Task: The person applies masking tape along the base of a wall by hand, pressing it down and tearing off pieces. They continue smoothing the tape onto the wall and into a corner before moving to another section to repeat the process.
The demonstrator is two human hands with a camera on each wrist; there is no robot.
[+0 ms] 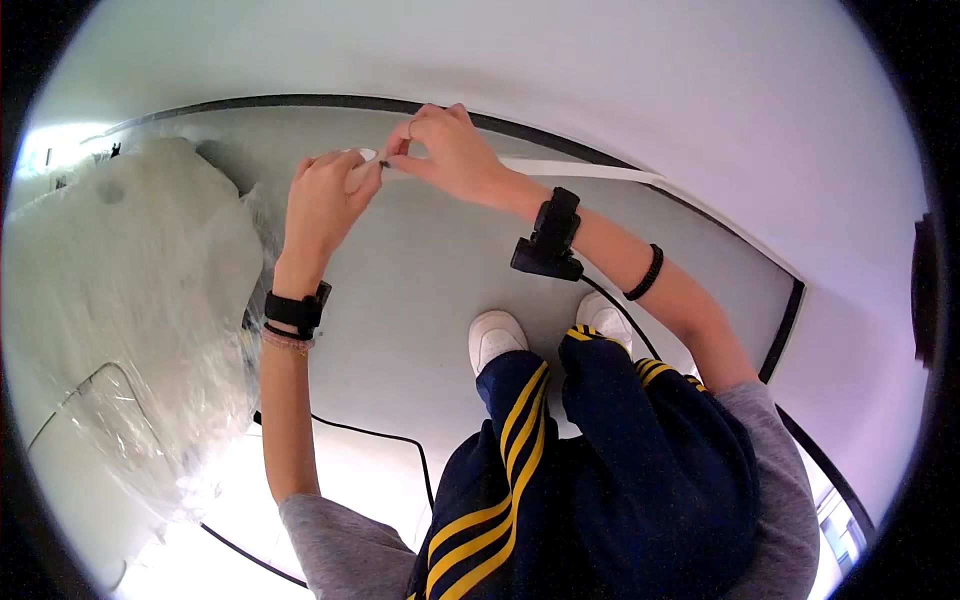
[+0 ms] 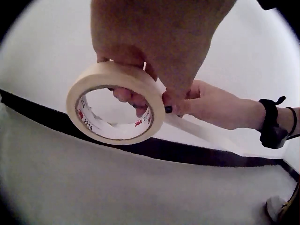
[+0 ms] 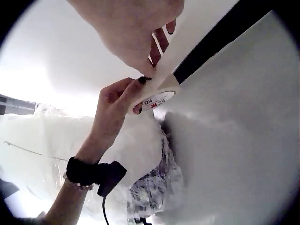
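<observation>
My left hand (image 1: 330,200) grips a roll of masking tape (image 2: 112,72), fingers through its hole; the inner core shows 3M 2214 lettering. Right beside the roll, my right hand (image 1: 450,150) pinches the tape with thumb and fingers, its thumb meeting the left thumb. From there a pale tape strip (image 1: 590,170) stretches to the right, passing behind the right hand in the head view and close along the dark skirting. The right wrist view shows the roll (image 3: 161,99) nearly edge-on below the right thumb.
A large bundle wrapped in clear plastic (image 1: 150,300) stands at the left. A dark baseboard (image 1: 300,101) edges the pale wall (image 1: 600,60) above the grey floor (image 1: 400,270). My white shoes (image 1: 497,335) stand on that floor, and a black cable (image 1: 620,308) hangs from the right wrist camera.
</observation>
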